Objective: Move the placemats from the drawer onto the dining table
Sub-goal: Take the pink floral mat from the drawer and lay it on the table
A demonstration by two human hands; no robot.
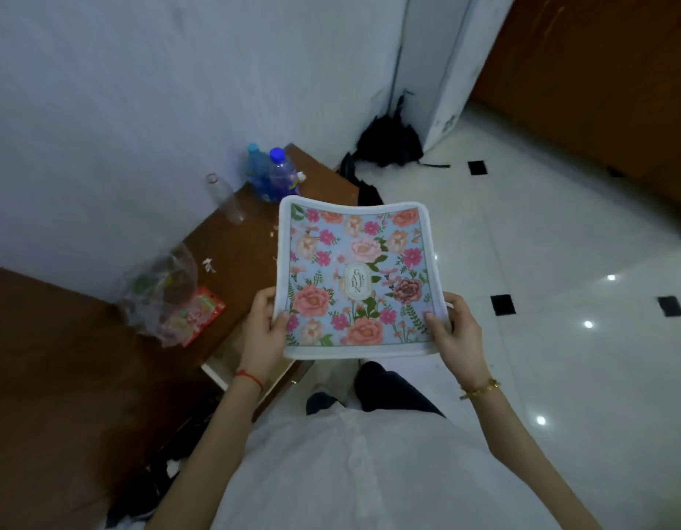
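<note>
Clearly both hands grip the near edge of a floral placemat [356, 277], a flexible blue sheet printed with pink and peach flowers inside a white border. The left hand [263, 330] pinches its near-left corner, thumb on top; the right hand [451, 332] pinches the near-right corner the same way. Held in the air in front of the person's body, the mat bows a little along its far edge and touches nothing else. Whether more than 1 mat is stacked in the grip cannot be told.

Left of the mat stands a brown wooden counter [232, 246] against a pale wall, carrying 2 blue-capped plastic bottles [272, 174], a clear empty bottle [225, 198] and a crumpled clear plastic bag [161, 292]. White glossy floor tiles [541, 262] spread to the right. No dining table shows.

My judgement: this is the carrying step. Keeping the mat level with even grips on both corners should stop it folding, and it should pass clear of the bottles.
</note>
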